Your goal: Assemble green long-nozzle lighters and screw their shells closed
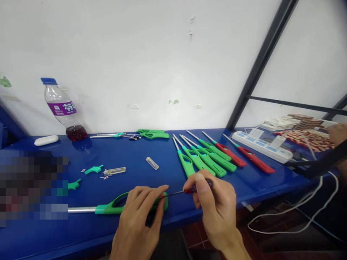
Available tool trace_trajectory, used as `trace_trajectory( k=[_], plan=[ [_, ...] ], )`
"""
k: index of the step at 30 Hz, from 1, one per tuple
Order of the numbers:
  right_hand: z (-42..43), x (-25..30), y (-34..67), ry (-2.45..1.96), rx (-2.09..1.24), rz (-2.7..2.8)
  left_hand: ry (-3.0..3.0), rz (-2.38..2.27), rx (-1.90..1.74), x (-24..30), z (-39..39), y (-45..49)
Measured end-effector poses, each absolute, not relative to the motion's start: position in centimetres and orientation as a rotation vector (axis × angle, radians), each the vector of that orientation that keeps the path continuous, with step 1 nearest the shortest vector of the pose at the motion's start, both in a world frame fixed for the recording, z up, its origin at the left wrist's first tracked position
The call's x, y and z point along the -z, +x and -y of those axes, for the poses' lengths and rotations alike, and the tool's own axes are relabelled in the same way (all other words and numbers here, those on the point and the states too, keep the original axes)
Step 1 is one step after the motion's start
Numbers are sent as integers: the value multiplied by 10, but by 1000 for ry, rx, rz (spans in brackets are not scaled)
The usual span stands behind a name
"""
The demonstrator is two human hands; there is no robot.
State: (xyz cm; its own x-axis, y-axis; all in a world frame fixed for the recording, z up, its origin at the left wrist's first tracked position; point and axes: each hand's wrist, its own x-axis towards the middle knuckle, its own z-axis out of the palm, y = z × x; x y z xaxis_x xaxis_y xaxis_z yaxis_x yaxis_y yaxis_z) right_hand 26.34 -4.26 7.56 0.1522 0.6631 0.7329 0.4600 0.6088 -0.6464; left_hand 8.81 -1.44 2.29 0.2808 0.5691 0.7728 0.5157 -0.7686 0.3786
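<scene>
My left hand (141, 213) presses down on the handle of a green long-nosed lighter (114, 206) that lies flat near the front edge of the blue table (135, 155), its metal tube pointing left. My right hand (214, 206) is closed in a pinch on a small screwdriver (189, 190) with a red and black handle. The screwdriver's thin shaft points left to the lighter's handle end, by my left fingertips.
A row of green and red lighters (214, 155) lies at mid-right, with two more green ones (151, 133) at the back. Small loose parts (114, 171) and a clear piece (152, 163) lie mid-table. A bottle (63, 112), a white case (46, 140) and a power strip (261, 146) stand around.
</scene>
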Motion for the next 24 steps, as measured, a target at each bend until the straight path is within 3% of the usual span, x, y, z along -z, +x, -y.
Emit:
trace_trajectory(
  k=[24],
  plan=[
    [46, -81, 263, -977, -215, 1548, 2452, -1094, -1527, -21, 15, 88]
  ],
)
